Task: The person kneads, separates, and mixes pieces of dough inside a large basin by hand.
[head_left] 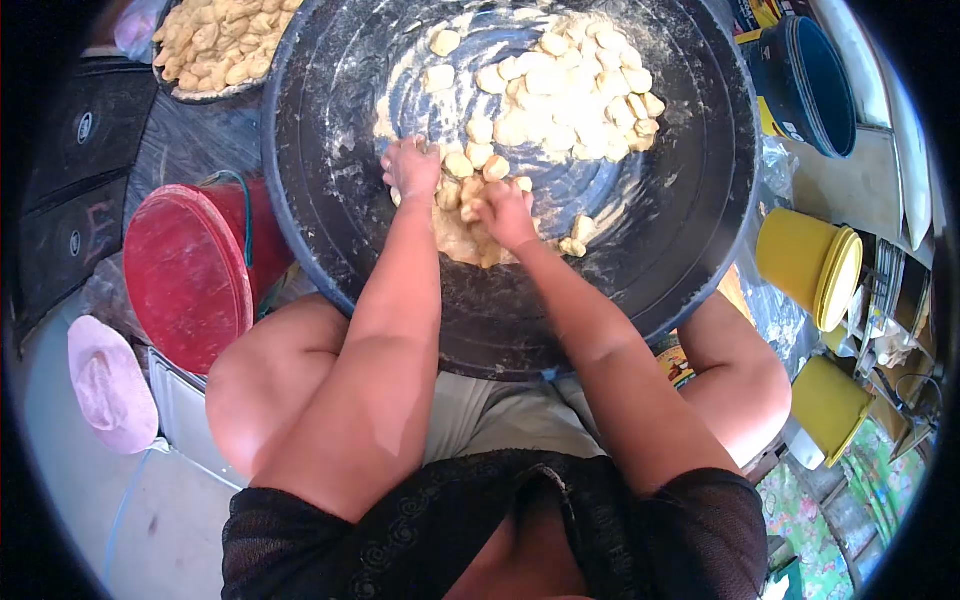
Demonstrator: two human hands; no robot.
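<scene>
A wide black basin, dusted with pale flour, stands in front of me across my folded legs. On its far right side lies a heap of pale rounded dough pieces, with a few single ones apart from it. My left hand is low in the basin at the left edge of a nearer cluster, its fingers curled; what is under them is hidden. My right hand is closed at the right of that cluster, fingers bent around a dough piece. Loose flour lies below both hands.
A round tray of similar dough pieces sits at the upper left. Left of the basin are a red lidded bucket and a pink hat. A dark blue tub and yellow buckets stand at the right.
</scene>
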